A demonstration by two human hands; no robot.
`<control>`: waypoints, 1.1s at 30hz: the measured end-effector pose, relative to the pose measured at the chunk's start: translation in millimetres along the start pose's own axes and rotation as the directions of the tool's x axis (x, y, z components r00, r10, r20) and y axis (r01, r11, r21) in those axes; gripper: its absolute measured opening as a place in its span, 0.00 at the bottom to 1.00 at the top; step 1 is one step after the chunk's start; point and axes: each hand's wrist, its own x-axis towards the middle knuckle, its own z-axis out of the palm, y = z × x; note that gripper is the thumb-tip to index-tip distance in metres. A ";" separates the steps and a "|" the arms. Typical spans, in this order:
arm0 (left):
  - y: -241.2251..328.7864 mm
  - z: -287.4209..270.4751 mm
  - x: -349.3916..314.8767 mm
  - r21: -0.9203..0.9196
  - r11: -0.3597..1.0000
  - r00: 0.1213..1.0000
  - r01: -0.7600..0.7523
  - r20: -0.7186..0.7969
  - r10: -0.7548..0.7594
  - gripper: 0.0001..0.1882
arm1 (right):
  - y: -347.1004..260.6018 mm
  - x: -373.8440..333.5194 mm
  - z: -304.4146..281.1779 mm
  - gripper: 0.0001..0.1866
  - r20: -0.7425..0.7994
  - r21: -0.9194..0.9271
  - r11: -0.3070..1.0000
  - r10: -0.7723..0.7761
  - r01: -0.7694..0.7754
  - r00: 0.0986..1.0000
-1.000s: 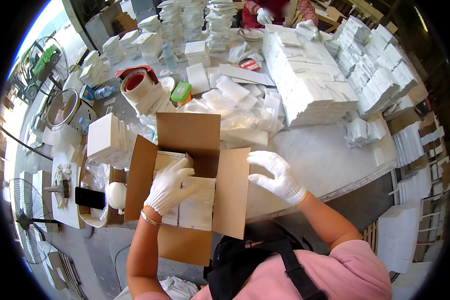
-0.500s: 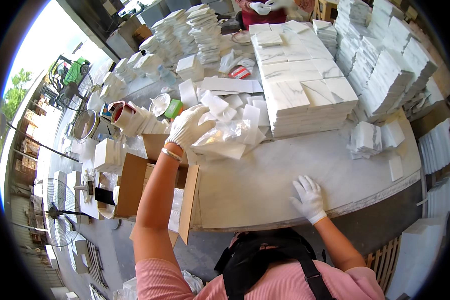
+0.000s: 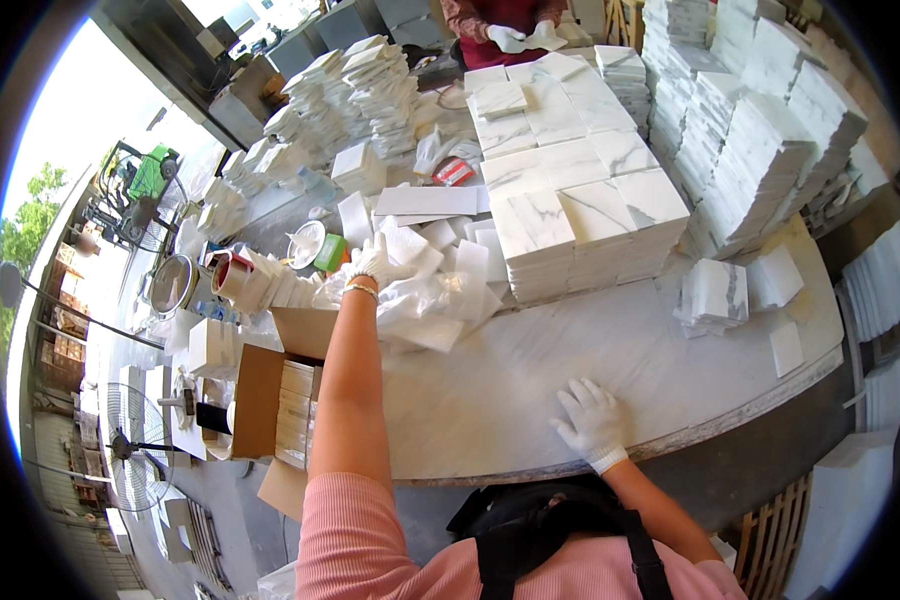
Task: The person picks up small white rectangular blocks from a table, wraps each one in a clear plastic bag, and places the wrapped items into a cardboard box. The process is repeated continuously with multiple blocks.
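Observation:
My left hand (image 3: 366,262), in a white knit glove, reaches forward beside white foam sheets (image 3: 410,247) and a crumpled clear plastic bag (image 3: 418,312). Its fingers are foreshortened, so any grip is unclear. A small green and orange box (image 3: 330,253) lies just left of it. My right hand (image 3: 590,420), also gloved, rests on the bare table (image 3: 500,390) with fingers spread and nothing in them. Below my left forearm, an open cardboard box (image 3: 257,400) holds a row of upright pale tiles (image 3: 295,405), partly hidden by the arm.
A big block of stacked marble tiles (image 3: 580,240) stands ahead, with a small tile pile (image 3: 718,295) at the right. Taller stacks (image 3: 745,150) rise beyond. A co-worker (image 3: 507,35) with gloved hands stands across the table. A fan (image 3: 125,445) is at the left.
My left hand has moved forward from above the plastic bag to the foam sheets, away from over the box. The view has shifted slightly; my right hand stays flat on the table.

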 end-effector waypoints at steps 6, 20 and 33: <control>-37.1 24.6 39.2 0.013 0.980 0.979 -0.197 0.059 0.196 0.47 | -6.2 0.6 -4.5 0.27 0.035 0.047 0.999 0.018 -0.020 0.999; 35.4 -121.2 -136.9 -0.676 0.632 0.883 -0.379 -0.060 0.466 0.11 | 8.0 31.3 -32.5 0.29 0.111 0.394 0.911 0.085 -0.123 0.990; 73.0 -142.2 -225.0 -0.705 0.524 0.778 -0.477 -0.063 0.625 0.12 | -88.7 192.4 -189.0 0.56 -0.170 0.203 0.913 -0.324 0.355 0.931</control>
